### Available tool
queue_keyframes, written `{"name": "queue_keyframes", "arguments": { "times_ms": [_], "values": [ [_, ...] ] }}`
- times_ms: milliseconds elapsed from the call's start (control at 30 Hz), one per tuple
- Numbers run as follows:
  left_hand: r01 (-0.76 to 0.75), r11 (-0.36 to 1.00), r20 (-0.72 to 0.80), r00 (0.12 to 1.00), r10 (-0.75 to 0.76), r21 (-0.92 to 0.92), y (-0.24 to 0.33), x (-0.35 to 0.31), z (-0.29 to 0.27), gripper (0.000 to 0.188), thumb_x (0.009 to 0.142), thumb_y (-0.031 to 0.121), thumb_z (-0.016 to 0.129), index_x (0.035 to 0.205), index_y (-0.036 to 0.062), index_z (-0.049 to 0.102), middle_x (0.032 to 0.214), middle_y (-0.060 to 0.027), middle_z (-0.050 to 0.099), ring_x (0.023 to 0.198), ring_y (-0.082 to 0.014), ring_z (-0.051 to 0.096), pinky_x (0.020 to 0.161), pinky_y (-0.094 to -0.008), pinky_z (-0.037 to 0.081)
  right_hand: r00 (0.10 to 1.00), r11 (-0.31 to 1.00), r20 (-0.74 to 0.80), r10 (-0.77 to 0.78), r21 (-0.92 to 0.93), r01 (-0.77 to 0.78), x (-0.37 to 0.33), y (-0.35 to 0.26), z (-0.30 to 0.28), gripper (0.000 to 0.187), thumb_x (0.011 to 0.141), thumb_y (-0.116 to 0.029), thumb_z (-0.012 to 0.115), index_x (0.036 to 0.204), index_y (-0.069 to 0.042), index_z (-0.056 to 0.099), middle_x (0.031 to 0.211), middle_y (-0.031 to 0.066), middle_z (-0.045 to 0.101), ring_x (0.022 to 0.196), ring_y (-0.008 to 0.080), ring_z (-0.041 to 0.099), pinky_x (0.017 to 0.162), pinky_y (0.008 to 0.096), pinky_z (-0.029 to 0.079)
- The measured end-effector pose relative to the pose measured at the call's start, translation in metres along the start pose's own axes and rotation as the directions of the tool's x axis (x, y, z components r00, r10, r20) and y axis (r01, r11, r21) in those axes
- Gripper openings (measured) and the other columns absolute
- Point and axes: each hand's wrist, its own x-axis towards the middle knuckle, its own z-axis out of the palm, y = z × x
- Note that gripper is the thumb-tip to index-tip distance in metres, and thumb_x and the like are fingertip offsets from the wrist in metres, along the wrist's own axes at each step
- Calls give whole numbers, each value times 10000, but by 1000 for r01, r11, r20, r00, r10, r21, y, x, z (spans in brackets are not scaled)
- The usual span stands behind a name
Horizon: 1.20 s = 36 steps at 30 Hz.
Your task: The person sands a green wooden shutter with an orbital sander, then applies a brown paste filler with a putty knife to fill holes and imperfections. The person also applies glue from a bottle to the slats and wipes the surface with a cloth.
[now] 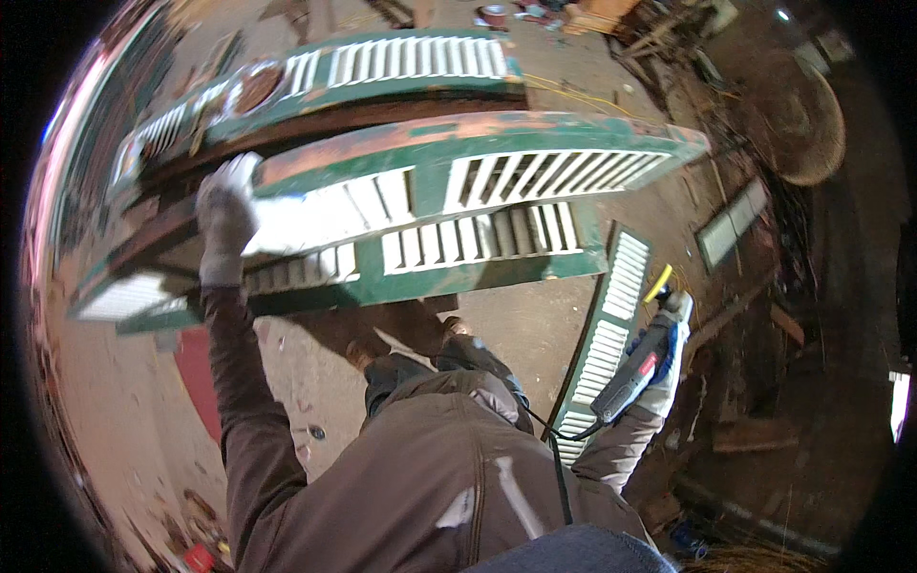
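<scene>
A dark blue piece of cloth [573,552] at the bottom edge lies nearest the camera, with the wearer's brown jacket [401,487] spread above it. The right hand [672,368], gloved, is closed around a grey power tool [626,382] right of centre; its yellow-rimmed head [659,284] points toward the upper right, and a black cord [561,477] runs from its rear end down across the jacket. The left hand [227,201], also gloved, is clamped over the upper edge of a green shutter [430,186] at left of centre.

That shutter lies up and to the left of the tool, its long axis running across the frame and rising slightly to the right. The left hand is at its left part; the right hand is the nearer to its right end, with the tool's head below that end and apart from it.

Just below it, a second green shutter [487,270] lies along the same line. A narrow louvred panel [604,349] slants beside the tool, partly covered by it, over the floor [516,306]. Behind, at upper left, are a dark beam [382,107] and another shutter [420,62]; a round basket-like thing [812,124] is at upper right.
</scene>
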Motion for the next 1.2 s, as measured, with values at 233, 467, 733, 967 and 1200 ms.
{"name": "queue_keyframes", "arguments": {
  "times_ms": [233,467,733,967,1200],
  "values": [
    [-209,975,-142,970,197,-75,18,15,-19,746,714,523,849,1226,23,637,1173,-173,699,1119,-360,661,969,-448,511,559,347,96,-824,-694,631,194,171,-38,463,1010,-185,424,1427,15,455,1399,157,525,1376,243,451,1187,273,365],
    [60,997,183,981,-68,48,-13,-4,-58,934,758,685,751,1474,144,493,1462,-141,559,1377,-317,498,1181,-481,313,877,761,314,-363,644,84,53,149,33,618,965,-455,494,1396,-13,480,1185,172,612,1075,272,588,910,367,502],
    [81,994,182,979,-93,71,-64,-32,-97,916,764,677,749,1485,170,500,1496,-148,521,1407,-354,452,1179,-506,312,798,601,368,-478,799,-10,-84,119,75,870,920,-768,502,1362,-18,509,1011,209,700,806,314,730,672,487,643],
    [76,997,121,990,-75,-6,-93,-67,-100,950,753,722,730,1492,181,478,1441,-146,511,1372,-368,450,1159,-577,290,794,564,202,-573,801,202,-173,64,141,844,966,-764,401,1271,-1,593,1009,198,700,795,309,711,708,472,634],
    [-389,720,-354,911,210,-575,-19,-125,-91,991,592,677,867,1299,62,548,1314,-236,539,1094,-396,586,902,-509,498,679,510,114,-725,752,419,-278,24,228,767,987,-709,380,1267,-32,609,1002,171,709,810,297,714,742,433,633]
  ]
}}
